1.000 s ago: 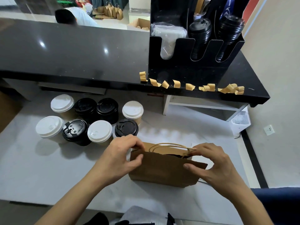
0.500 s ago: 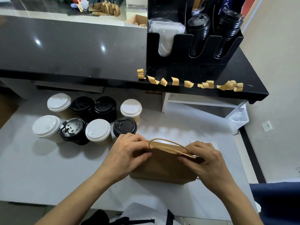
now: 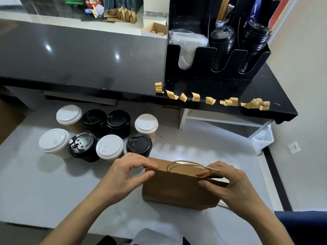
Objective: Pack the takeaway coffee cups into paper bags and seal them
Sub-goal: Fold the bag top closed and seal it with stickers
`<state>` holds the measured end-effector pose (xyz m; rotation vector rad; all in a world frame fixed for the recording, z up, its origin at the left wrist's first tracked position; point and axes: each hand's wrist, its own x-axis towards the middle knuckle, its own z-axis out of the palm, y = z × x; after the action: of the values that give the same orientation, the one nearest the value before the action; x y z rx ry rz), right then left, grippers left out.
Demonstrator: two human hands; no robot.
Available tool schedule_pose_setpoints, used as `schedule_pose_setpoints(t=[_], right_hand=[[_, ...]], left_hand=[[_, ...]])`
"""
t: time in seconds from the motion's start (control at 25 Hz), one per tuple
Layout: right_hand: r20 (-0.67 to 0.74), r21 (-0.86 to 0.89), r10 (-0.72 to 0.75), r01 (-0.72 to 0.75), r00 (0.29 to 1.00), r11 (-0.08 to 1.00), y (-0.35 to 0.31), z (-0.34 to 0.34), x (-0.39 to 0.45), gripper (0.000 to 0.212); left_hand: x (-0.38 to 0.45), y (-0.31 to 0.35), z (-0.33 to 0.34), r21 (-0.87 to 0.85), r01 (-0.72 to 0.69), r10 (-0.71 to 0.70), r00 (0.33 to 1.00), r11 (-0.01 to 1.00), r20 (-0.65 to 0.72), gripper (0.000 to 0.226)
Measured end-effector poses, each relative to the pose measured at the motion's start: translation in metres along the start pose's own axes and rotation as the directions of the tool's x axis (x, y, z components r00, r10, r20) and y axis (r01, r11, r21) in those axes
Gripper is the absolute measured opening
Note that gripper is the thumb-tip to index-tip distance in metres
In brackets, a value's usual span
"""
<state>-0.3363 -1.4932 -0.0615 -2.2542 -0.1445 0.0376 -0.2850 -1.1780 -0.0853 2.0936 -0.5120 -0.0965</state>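
A brown paper bag [image 3: 178, 190] with twine handles stands on the white table [image 3: 35, 191] in front of me, its top pressed flat. My left hand [image 3: 125, 175] pinches the bag's top left corner between thumb and fingers. At the top right edge, by the handles, my right hand [image 3: 228, 184] pinches the bag. Several takeaway cups with white and black lids [image 3: 99, 133] stand grouped on the table to the left of the bag.
A black counter [image 3: 79, 59] runs across the back, with several curled strips of brown tape [image 3: 210, 100] stuck along its front edge. On it stands a black organiser [image 3: 212, 68] holding stacked lids. More paper bags [image 3: 127, 14] sit far behind.
The bag's mouth, open a second ago, is now pressed shut and flat. Both hands have stayed at the top corners.
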Motion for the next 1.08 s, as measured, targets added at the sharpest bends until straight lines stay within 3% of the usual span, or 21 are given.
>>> schedule_pose_setpoints(t=[0.2, 0.36, 0.56, 0.72, 0.84, 0.92, 1.0, 1.08], right_hand=[[0.124, -0.039, -0.007, 0.012, 0.992, 0.999, -0.016, -0.034, 0.017, 0.037], [-0.059, -0.092, -0.019, 0.013, 0.998, 0.996, -0.034, -0.047, 0.062, 0.022], [-0.158, -0.115, -0.049, 0.031, 0.986, 0.993, -0.064, -0.014, 0.131, 0.005], [-0.22, -0.22, -0.055, 0.005, 0.974, 0.976, -0.089, 0.009, 0.18, 0.017], [-0.255, -0.399, -0.18, 0.066, 0.95, 0.914, -0.111, 0.017, 0.212, 0.019], [-0.221, -0.583, -0.238, 0.068, 0.946, 0.809, -0.12, 0.021, 0.236, 0.025], [-0.187, -0.717, -0.182, -0.008, 0.965, 0.697, -0.122, 0.026, 0.258, 0.034], [-0.165, -0.719, -0.057, -0.08, 0.985, 0.691, -0.12, 0.031, 0.273, 0.037]], left_hand=[[-0.001, -0.001, 0.002, 0.006, 0.006, -0.006, 1.0, 1.0, -0.021, 0.019], [-0.001, 0.001, 0.002, 0.018, 0.0, 0.001, 1.0, 1.0, -0.029, 0.019], [-0.001, 0.001, 0.002, 0.01, 0.008, -0.008, 1.0, 1.0, -0.027, 0.018], [-0.002, 0.0, 0.003, -0.003, 0.026, -0.026, 0.999, 1.0, -0.025, 0.019], [-0.003, -0.001, 0.003, 0.001, 0.021, -0.021, 0.999, 1.0, -0.031, 0.018], [-0.002, -0.002, 0.004, 0.005, 0.018, -0.018, 0.999, 1.0, -0.031, 0.017], [-0.003, -0.002, 0.004, -0.004, 0.02, -0.02, 0.999, 1.0, -0.028, 0.016], [-0.003, -0.003, 0.004, -0.009, 0.018, -0.019, 0.999, 1.0, -0.032, 0.016]])
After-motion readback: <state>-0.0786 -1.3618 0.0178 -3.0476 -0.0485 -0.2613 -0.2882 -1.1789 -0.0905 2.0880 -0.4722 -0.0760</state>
